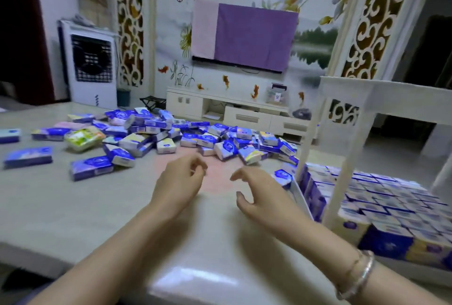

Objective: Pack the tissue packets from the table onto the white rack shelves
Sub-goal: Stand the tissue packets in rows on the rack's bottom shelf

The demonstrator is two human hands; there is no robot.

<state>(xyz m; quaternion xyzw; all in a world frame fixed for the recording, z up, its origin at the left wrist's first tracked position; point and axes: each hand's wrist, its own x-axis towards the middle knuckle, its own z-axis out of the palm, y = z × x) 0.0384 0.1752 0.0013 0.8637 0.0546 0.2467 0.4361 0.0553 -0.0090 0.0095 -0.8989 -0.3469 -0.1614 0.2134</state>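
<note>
Hands hover over the glossy grey table (73, 207): left hand (179, 183) and right hand (259, 194), fingers loosely curled, holding nothing. Crinkly blue tissue packets (220, 143) lie heaped at twelve o'clock; white rack (340, 177) at three o'clock holds neat rows.

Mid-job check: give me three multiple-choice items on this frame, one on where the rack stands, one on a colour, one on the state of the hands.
1. The white rack stands at the table's:
A. left edge
B. right edge
C. far end

2. The odd packet among the blue tissue packets is:
A. green
B. red
C. black

3. The left hand and right hand:
A. both grip packets
B. only the right grips one
C. hold nothing

Answers: 1 B, its posts rise at the right. 2 A, its wrapper is green. 3 C, loosely curled fingers hover over bare table.
</note>
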